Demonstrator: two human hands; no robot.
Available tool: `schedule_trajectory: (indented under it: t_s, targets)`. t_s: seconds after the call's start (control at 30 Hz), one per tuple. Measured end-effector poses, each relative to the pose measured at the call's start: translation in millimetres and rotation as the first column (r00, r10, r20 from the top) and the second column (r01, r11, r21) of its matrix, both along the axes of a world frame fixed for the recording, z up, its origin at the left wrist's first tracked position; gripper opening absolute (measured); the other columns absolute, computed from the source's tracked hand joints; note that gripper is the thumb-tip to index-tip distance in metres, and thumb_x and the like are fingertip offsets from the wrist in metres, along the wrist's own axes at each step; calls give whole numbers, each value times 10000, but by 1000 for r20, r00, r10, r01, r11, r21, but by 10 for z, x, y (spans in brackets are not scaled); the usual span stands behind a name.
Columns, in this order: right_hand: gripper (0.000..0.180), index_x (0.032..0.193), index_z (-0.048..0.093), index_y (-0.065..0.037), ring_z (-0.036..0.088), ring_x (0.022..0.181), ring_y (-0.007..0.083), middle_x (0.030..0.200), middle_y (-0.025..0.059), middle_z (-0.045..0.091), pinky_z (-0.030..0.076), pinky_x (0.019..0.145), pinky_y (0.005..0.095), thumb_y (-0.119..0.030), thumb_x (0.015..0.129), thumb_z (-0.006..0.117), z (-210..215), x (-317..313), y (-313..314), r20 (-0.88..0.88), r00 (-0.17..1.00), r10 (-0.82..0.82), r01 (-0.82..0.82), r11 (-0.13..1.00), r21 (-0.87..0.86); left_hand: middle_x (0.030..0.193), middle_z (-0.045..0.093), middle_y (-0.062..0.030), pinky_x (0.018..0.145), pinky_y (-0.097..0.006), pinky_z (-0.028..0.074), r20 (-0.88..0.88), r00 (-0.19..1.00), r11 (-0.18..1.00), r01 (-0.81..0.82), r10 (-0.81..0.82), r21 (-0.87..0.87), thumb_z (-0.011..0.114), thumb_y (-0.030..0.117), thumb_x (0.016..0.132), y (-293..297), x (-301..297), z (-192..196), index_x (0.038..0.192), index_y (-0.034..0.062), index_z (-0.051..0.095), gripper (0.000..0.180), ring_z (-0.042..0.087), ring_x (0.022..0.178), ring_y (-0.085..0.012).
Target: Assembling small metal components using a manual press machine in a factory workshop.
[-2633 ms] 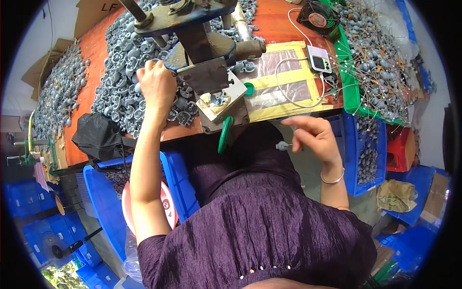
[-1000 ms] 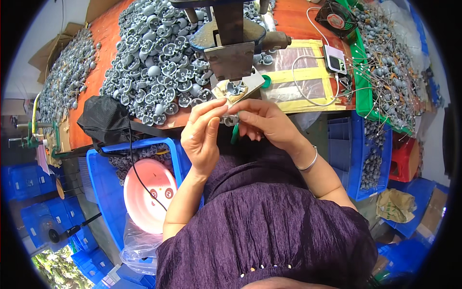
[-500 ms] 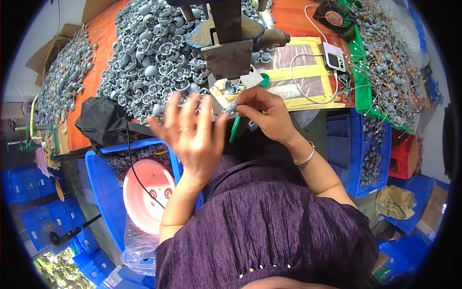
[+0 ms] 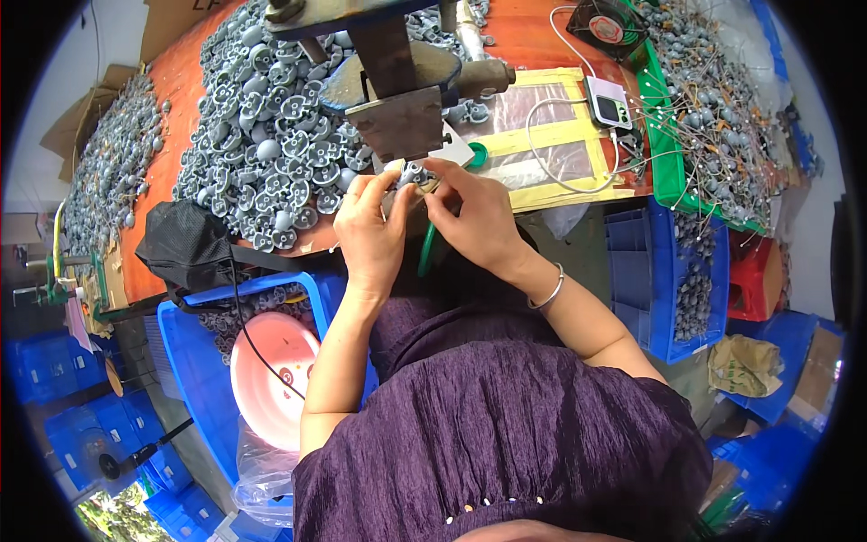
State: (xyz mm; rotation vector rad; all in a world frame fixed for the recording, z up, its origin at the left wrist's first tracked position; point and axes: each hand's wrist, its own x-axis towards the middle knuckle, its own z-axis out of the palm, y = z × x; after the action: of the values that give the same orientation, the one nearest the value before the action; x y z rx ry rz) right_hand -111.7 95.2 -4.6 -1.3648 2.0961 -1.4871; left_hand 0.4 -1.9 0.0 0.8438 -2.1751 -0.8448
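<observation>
Just below the press head point(image 4: 396, 122), a small grey plastic part point(image 4: 417, 173) sits between my fingertips at a pale fixture that is mostly covered. My left hand point(image 4: 372, 237) is closed at the part's left side, thumb and forefinger pressed to it. From the right, my right hand point(image 4: 479, 219) pinches the same part with thumb and forefinger. Exactly how the part is seated is hidden by my fingers. A green strip point(image 4: 428, 251) hangs beneath my hands.
Left of the press lies a large heap of grey plastic parts point(image 4: 262, 126). A black bag point(image 4: 185, 248) rests at the table's front edge. A pink basin point(image 4: 271, 370) stands in a blue crate point(image 4: 200, 388). Right are a small white device point(image 4: 608, 104), a fan point(image 4: 610, 27) and a green tray point(image 4: 670, 176).
My left hand, spread and blurred over the heap's edge before, has moved right and closed at the grey part. My right hand has moved slightly up to the fixture. The view has shifted slightly.
</observation>
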Motion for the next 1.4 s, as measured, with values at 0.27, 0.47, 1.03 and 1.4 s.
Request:
schedule_trajectory:
  t_s: [0.27,0.47,1.03,1.4]
  targets:
    - [177,1020,637,-15,528,564,47,674,33,630,445,525,214,-86,859,619,107,-349,53,150,986,-74,82,996,-46,716,511,-81,543,-333,418,24,991,987,133,-132,-87,698,21,743,-121,6,81,932,95,672,204,522,598,-219]
    - [236,1088,614,18,582,668,83,901,73,658,473,614,210,-129,920,539,555,-1195,-403,381,920,94,47,938,-343,723,525,-87,559,-338,421,51,980,980,195,-193,-49,694,30,751,-160,-64,103,901,71,682,155,534,620,-236]
    - [229,697,574,-84,612,783,242,771,48,606,490,749,378,-213,684,763,1030,-487,243,-499,865,-53,-332,686,-648,817,615,-133,592,-388,468,223,969,921,178,-104,-347,618,113,830,-215,167,-20,885,27,636,103,612,701,-299]
    - [258,961,676,-11,633,736,162,889,95,668,529,648,308,-180,772,715,856,-2995,549,426,816,-391,559,723,-406,815,663,-107,517,-192,434,-528,847,441,494,-53,749,510,179,954,-219,682,694,1082,-35,581,260,583,610,-104]
